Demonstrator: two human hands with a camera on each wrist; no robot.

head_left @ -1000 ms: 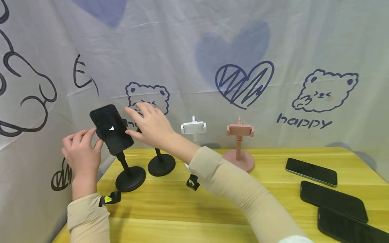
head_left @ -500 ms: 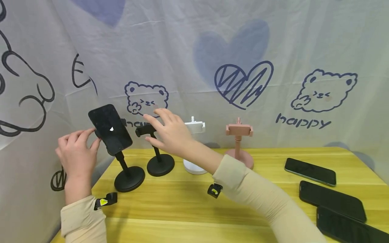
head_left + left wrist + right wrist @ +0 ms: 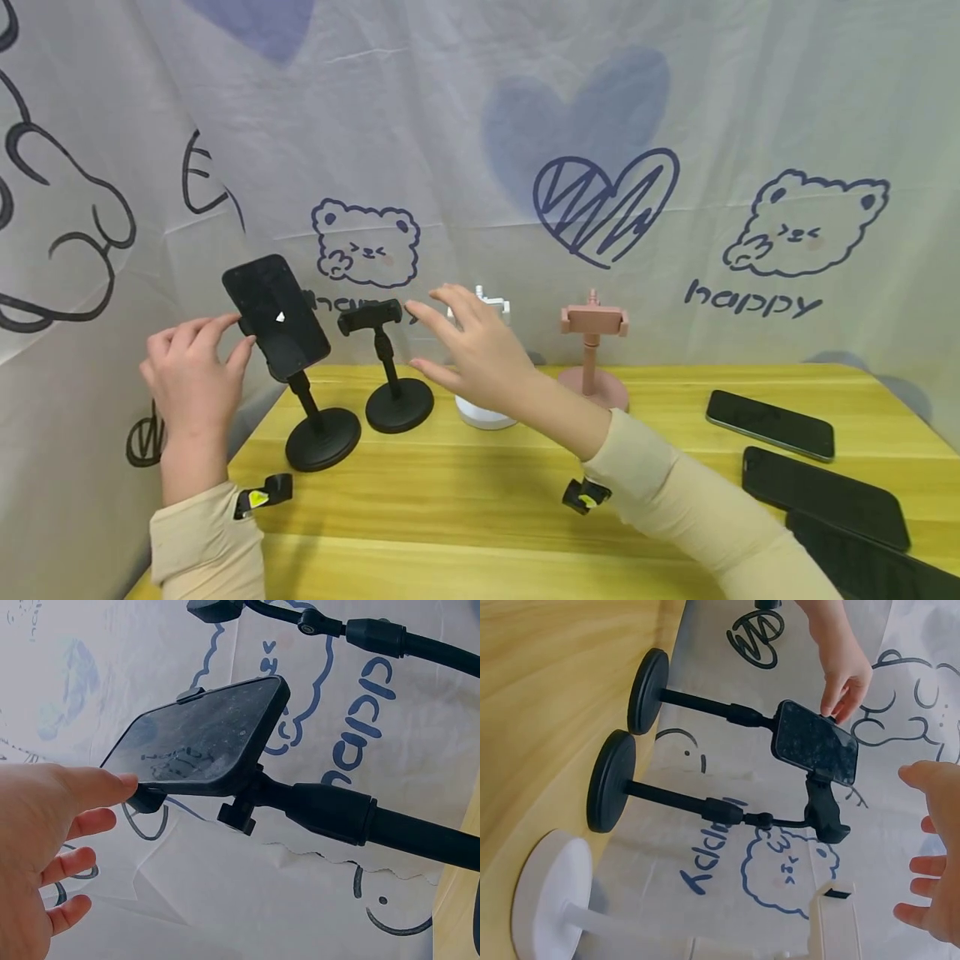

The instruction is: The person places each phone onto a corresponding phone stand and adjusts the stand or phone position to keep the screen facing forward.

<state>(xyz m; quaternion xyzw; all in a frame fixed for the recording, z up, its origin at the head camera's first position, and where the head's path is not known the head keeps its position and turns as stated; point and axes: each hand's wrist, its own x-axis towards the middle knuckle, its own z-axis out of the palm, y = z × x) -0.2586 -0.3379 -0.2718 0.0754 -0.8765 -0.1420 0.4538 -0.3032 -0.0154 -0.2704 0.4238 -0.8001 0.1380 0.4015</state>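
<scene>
A black smartphone (image 3: pixel 276 317) sits tilted in the clamp of a black phone stand (image 3: pixel 322 437) at the far left. Fingertips of my left hand (image 3: pixel 193 379) touch the clamp side of the phone's left edge; the left wrist view shows one straight digit there and the other fingers loosely curled, apart from the phone. My right hand (image 3: pixel 487 354) hovers in front of a white phone stand (image 3: pixel 486 414), fingers spread, holding nothing, and hides much of it. Between the hands stands a second black phone stand (image 3: pixel 386 358) with no phone in its clamp.
A pink phone stand (image 3: pixel 592 325) stands right of the white one. Several dark smartphones, among them a slim phone (image 3: pixel 768 423) and a middle phone (image 3: pixel 825 497), lie on the right of the yellow wooden table (image 3: pixel 420 517). A printed white cloth (image 3: pixel 465 125) hangs behind and left.
My right hand has moved away from the phone to the right, past the second black stand to the white one. My left hand has stayed by the phone's left edge, shifting slightly.
</scene>
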